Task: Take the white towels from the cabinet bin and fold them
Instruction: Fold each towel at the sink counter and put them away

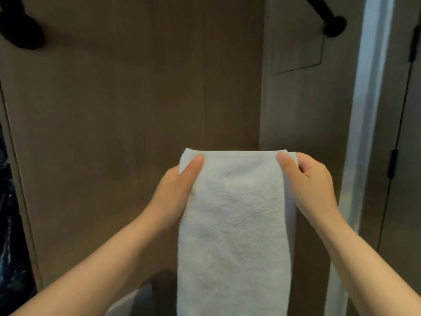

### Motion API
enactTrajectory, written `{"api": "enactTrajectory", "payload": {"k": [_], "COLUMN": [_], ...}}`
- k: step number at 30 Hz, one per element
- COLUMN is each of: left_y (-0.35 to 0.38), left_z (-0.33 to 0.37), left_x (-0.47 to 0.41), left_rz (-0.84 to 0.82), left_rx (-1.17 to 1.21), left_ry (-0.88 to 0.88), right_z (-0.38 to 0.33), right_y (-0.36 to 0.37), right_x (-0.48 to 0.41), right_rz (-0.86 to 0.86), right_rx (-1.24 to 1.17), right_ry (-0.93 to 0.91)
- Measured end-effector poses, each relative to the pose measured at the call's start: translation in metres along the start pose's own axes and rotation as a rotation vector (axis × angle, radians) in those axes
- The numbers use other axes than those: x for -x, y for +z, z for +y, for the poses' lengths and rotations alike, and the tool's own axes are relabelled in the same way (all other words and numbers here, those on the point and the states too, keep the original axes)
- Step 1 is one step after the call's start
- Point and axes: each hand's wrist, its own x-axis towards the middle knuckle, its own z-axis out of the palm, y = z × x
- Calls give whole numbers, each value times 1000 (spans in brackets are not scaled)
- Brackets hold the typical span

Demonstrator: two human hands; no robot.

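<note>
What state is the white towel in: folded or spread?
Folded into a narrow strip. The white towel shows layered edges at its top corners, which the left hand and right hand pinch.

We log a brown back panel (136, 99) behind and above the grip. There are 2 black mounts: the left mount (20, 30) far up-left of the grip, blurred, and the right mount (332, 23) up-right, with a black bar running into it. Just right of the grip is a side panel (296, 115) with a rectangular inset (296, 49) high up. Further right is a white frame strip (364, 133), then a door (407, 201) with 2 black hinges, the nearer hinge (392, 164) level with the grip. Far left is a dark glossy mass (6, 224); we can't tell what it is.
</note>
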Motion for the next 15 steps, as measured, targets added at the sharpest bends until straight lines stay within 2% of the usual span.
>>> {"api": "enactTrajectory", "payload": {"k": [3, 6, 8, 11, 15], "left_y": [44, 90, 120, 159, 193], "left_z": [16, 31, 41, 60, 85], "left_x": [-19, -45, -65, -97, -137], "left_rz": [-21, 57, 95, 60, 8], "left_rx": [25, -20, -47, -99, -179], "left_ry": [38, 122, 189, 276, 227], "right_z": [18, 44, 59, 76, 101], "right_y": [-39, -77, -101, -132, -158], "right_x": [-33, -69, -96, -140, -198], "right_rz": [-32, -52, -38, 3, -4], "right_rx": [15, -2, -18, -85, -289], "right_ry": [-3, -6, -10, 24, 151]}}
